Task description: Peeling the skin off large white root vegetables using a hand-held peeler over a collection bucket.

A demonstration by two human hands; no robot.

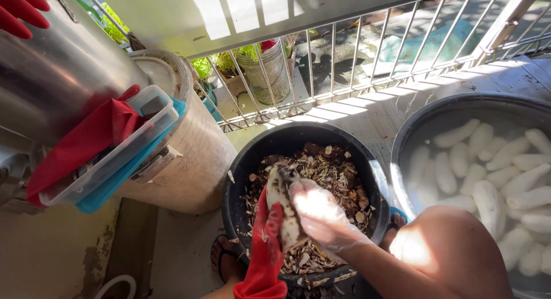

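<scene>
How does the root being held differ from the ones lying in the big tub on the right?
The held root keeps dark patches of skin at its top end; the tub roots are peeled white all over. The held root is gripped upright between the left hand in a red glove and the right hand in a clear glove, above a black bucket of peelings; the tub roots lie flat in cloudy water. Both have the same long, tapered shape.
</scene>
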